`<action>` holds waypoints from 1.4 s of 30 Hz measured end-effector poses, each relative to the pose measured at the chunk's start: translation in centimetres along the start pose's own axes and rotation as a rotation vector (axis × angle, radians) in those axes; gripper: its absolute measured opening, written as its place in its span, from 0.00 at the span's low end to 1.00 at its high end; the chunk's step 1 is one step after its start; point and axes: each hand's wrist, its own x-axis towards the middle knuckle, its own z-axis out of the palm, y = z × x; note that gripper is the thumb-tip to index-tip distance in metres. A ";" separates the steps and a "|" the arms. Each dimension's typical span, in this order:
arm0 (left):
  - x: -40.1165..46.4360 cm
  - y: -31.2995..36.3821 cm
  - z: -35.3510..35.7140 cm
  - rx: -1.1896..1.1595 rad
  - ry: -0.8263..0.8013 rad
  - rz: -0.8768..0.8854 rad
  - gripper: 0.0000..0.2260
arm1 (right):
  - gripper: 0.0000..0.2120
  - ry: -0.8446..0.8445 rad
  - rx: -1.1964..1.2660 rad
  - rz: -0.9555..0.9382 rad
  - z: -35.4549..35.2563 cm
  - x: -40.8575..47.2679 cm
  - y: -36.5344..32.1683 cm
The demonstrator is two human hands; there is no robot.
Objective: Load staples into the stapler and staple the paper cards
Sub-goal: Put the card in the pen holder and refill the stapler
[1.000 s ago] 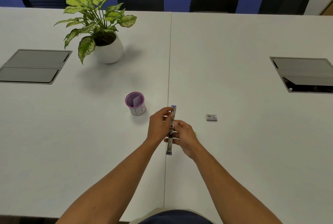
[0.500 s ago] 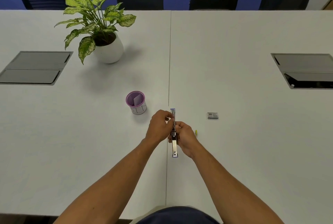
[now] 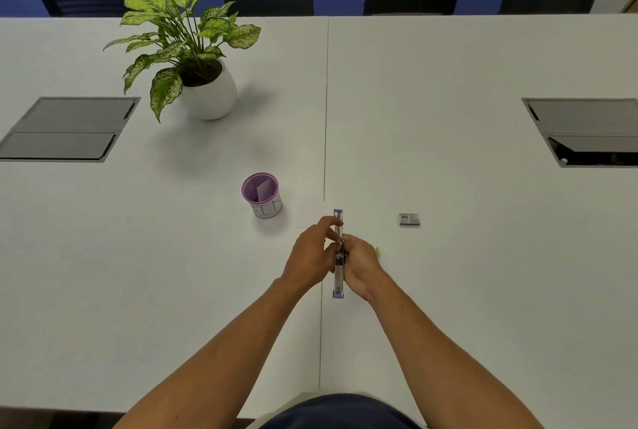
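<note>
Both hands — left hand (image 3: pixel 312 252), right hand (image 3: pixel 359 264) — grip an opened stapler (image 3: pixel 338 256) above the white counter (image 3: pixel 448 290), staple box (image 3: pixel 409 219) lying apart to the right. Likely risk — staples slipping or misaligning from an unsteady pinch.

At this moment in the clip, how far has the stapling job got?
Early stage. Done: the stapler is up off the table and opened out long. In hand: left hand and right hand work at its middle, apparently loading; no staples are discernible. The staple box lies to the right. Left: stapling the card in the purple cup.
</note>
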 end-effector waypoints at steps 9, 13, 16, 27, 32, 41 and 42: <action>-1.4 -1.2 0.0 -0.050 -0.002 0.167 0.11 | 0.13 -0.033 0.085 -0.023 -0.3 0.5 -0.1; -1.7 -1.5 0.3 -0.155 -0.025 0.035 0.16 | 0.11 -0.033 0.106 -0.022 -0.2 0.7 0.2; -2.1 -1.7 0.6 -0.192 -0.049 -0.056 0.17 | 0.11 -0.011 0.095 0.004 -0.2 0.7 0.6; -1.8 -2.5 2.0 0.044 0.097 -0.257 0.08 | 0.15 -0.034 -0.078 0.021 -0.8 1.4 1.6; -1.1 -3.4 1.9 0.089 0.150 -0.319 0.07 | 0.10 0.031 -0.217 0.017 -1.5 2.3 1.8; 0.0 -6.7 2.1 0.360 0.033 -0.402 0.02 | 0.07 0.262 -0.170 -0.071 -6.2 3.0 0.7; 0.2 -6.9 2.2 0.380 0.017 -0.408 0.03 | 0.06 0.294 -0.155 -0.089 -6.9 3.1 0.3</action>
